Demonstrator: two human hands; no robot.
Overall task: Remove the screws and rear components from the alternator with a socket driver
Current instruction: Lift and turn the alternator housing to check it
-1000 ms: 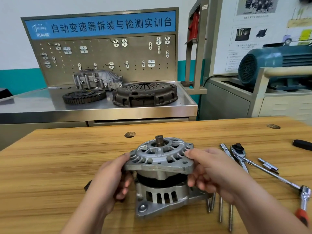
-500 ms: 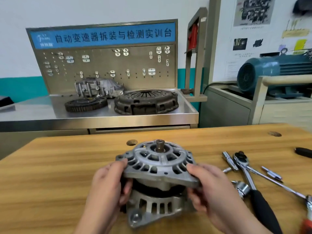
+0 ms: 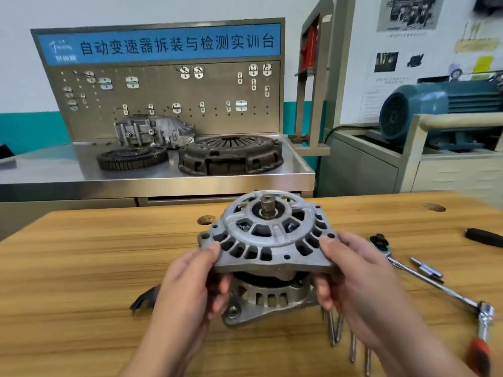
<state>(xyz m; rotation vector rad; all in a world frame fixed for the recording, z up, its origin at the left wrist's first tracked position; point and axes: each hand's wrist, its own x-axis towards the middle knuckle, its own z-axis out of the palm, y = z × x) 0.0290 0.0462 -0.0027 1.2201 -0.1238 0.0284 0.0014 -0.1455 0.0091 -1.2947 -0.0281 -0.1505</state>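
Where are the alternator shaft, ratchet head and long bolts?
alternator shaft [image 3: 266,205], head view, on its tip.
ratchet head [image 3: 378,240], head view, on its black knob.
long bolts [image 3: 331,329], head view, on one shank.

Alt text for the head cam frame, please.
Left hand and right hand grip the alternator by opposite sides of its upper housing, shaft pointing up, over a wooden table. Loose long bolts lie by the right hand, with a ratchet farther right.
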